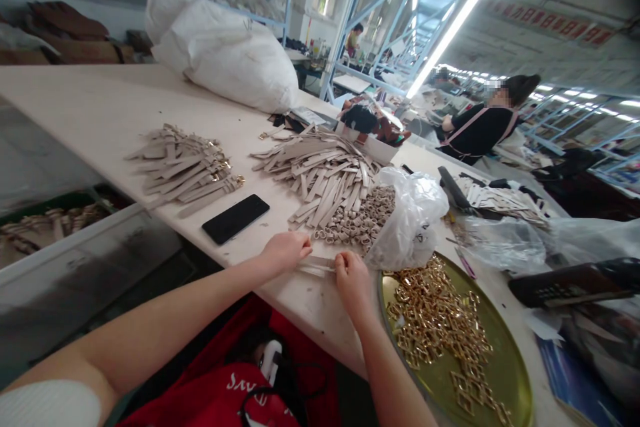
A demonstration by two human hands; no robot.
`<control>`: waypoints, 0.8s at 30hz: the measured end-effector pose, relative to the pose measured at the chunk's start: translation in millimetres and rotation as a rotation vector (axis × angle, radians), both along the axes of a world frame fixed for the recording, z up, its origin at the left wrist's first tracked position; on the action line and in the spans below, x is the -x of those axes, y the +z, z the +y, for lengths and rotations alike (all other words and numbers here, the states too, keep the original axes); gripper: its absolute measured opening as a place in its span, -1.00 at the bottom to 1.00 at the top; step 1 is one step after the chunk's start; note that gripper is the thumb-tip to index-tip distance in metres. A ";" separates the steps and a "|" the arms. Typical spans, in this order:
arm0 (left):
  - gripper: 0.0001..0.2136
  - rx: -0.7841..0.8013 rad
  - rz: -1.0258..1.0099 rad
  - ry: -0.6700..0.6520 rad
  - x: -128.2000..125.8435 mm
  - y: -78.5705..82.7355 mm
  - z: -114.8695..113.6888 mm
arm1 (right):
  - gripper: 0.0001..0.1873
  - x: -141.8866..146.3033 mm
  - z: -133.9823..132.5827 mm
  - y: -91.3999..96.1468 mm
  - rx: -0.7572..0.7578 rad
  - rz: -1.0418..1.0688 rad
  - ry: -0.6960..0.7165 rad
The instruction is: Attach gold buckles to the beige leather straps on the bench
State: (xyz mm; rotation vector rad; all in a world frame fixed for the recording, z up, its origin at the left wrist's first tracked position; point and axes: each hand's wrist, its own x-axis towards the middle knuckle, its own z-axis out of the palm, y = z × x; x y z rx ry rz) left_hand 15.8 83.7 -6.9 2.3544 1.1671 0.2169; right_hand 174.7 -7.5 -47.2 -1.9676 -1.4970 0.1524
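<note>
Close to the table's front edge, a light grey strap (319, 267) stretches between my two hands. Its left end is pinched in the closed fingers of my left hand (289, 251). The closed thumb and fingers of my right hand (353, 279) grip the other end. Just beyond them lies a heap of small grey loops (353, 223), and behind it a large pile of loose grey straps (320, 163). To the right of my right hand, gold-coloured buckles (435, 310) lie on a round golden tray (510, 367).
A black phone (236, 219) lies left of my hands, near a pile of straps with gold buckles (187, 163). A clear plastic bag (413, 213) stands beside the loops. A big white sack (220, 47) rests at the back. Across the table is another person (483, 123).
</note>
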 end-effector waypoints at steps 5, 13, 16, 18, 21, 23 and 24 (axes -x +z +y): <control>-0.76 -0.041 0.122 0.091 -21.2 -9.9 29.1 | -0.73 -3.6 6.5 -21.2 -0.004 -0.057 -0.002; -0.74 0.009 0.266 0.157 -23.1 -19.1 39.5 | -0.77 -5.8 6.1 -24.1 -0.003 -0.018 -0.030; -0.77 0.015 0.249 0.177 -16.5 -21.0 39.2 | -0.77 -5.1 5.6 -23.1 0.001 -0.028 -0.034; -0.81 0.006 0.210 0.196 -10.3 -19.8 37.7 | -0.77 -3.8 4.2 -22.6 -0.007 -0.035 -0.036; -0.84 -0.033 0.134 0.247 5.5 -7.4 33.5 | -0.76 -1.2 1.3 -22.2 -0.030 -0.046 -0.035; -0.82 -0.095 0.022 0.319 19.9 10.4 28.1 | -0.75 0.5 -0.7 -21.8 -0.047 -0.055 -0.031; -0.82 -0.130 -0.090 0.363 27.4 21.8 24.2 | -0.75 1.1 -1.7 -21.5 -0.059 -0.059 -0.033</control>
